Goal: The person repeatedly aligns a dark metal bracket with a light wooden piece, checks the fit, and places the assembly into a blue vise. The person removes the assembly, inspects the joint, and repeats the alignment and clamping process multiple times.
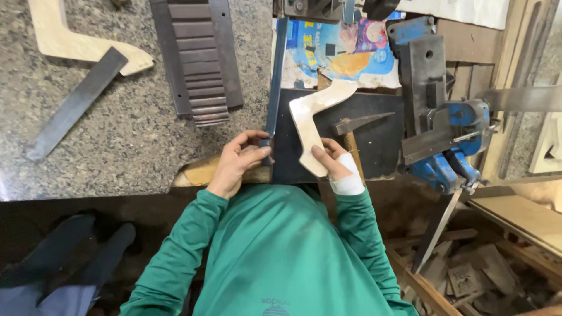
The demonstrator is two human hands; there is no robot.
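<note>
Left hand [237, 164] grip pinching long metal strip [275, 88], bandaged right hand [336, 167] grip holding angled wooden template [313, 117], hammer [351, 131] beside

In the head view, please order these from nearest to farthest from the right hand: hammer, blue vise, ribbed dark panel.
From the right hand:
1. Hammer, just beside and above it.
2. Blue vise, off to the right.
3. Ribbed dark panel, far upper left on the stone top.

Pale smooth wooden template [313, 120] on matt dark metal sheet [374, 137].
</note>
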